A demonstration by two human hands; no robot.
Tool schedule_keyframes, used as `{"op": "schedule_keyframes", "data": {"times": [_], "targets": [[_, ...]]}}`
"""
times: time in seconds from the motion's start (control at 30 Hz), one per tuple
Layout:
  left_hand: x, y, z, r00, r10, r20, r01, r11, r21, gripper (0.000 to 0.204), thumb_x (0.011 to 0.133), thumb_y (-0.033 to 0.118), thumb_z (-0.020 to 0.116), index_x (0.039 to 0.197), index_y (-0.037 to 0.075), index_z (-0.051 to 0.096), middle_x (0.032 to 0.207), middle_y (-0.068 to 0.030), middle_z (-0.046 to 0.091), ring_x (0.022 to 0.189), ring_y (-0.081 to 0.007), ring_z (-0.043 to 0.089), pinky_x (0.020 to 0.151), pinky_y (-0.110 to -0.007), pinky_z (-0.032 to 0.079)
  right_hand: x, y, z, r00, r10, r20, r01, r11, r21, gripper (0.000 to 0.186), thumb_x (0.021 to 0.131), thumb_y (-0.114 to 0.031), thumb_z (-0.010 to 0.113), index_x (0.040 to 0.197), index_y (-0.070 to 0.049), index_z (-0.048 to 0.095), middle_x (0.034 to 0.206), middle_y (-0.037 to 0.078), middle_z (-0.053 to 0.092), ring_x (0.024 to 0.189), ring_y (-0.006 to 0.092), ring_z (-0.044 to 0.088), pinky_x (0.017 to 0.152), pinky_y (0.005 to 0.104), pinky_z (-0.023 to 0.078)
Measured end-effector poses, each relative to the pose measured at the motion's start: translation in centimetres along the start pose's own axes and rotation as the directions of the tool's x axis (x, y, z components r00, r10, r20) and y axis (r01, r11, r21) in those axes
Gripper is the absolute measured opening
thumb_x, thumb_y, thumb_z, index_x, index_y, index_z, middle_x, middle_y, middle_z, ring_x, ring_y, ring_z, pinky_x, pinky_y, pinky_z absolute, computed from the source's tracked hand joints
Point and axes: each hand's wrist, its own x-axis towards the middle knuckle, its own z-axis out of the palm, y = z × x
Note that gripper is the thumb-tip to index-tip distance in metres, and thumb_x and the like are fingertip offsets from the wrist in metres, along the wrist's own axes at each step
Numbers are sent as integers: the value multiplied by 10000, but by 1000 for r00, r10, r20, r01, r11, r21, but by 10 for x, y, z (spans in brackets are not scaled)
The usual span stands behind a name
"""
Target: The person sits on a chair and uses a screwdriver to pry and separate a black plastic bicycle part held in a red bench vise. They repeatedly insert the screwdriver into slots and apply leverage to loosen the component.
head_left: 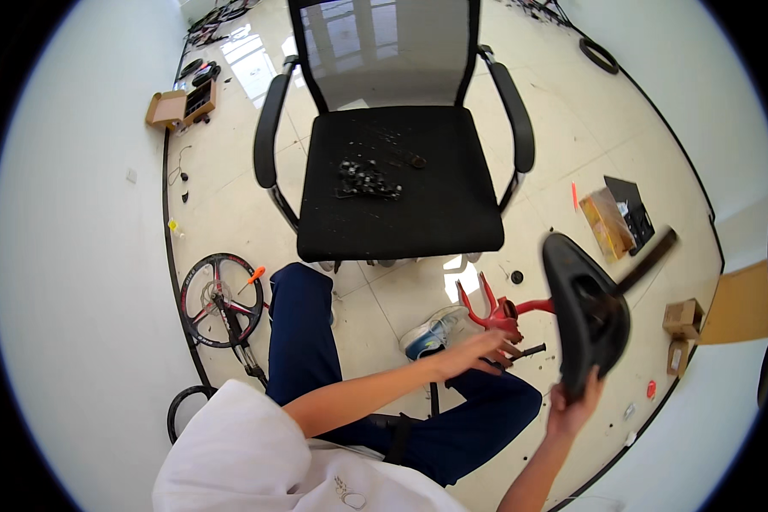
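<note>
— What does the right hand (572, 408) hold?

— It is closed around the lower end of a black bicycle saddle (584, 311), held upright, its post (648, 260) sticking out to the upper right.

— And the left hand (478, 350)?

— Open, fingers stretched flat, holding nothing, just beside a red bike frame (499, 311) near the knee.

— What lies farther out?

— A black office chair (401, 183) ahead, small dark parts (365, 179) on its seat. A spoked wheel (218, 299) lies on the tiled floor (563, 102) to the left, cardboard boxes (683, 320) to the right.
</note>
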Motion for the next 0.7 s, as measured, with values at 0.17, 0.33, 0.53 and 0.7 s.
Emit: {"op": "schedule_keyframes", "data": {"times": [0.17,0.33,0.53,0.7], "targets": [[-87,63,-44,833,476,-280,-534,826,-183,809,921,577,617,1491,68,353,1341,-132,558,1195,-246,586,1023,-453,486,-26,78,162,980,134,145,-97,967,-237,539,1012,-203,571,1488,-120,332,1021,94,607,574,117,558,367,240,386],[-134,83,-99,707,310,-635,-371,928,40,570,921,202,663,1396,19,408,1269,-106,567,1132,-195,589,971,-336,493,-37,167,224,910,99,402,7,967,-254,532,1016,-172,558,1463,-67,289,1018,139,605,547,148,578,435,258,453],[-136,79,-212,365,519,-773,-315,850,422,500,866,169,668,1299,-37,525,1186,-132,636,1048,-193,607,893,-327,506,1,197,194,753,323,573,137,775,-617,601,984,-269,604,1496,-71,360,1033,125,659,828,171,667,707,282,503],[-147,97,-279,290,469,-834,-248,879,408,436,857,217,683,1192,-44,584,1063,-119,682,906,-204,661,815,-314,528,88,193,88,851,334,405,310,301,-902,426,941,-207,619,1309,-5,546,1036,179,697,924,261,690,840,365,534]]}}
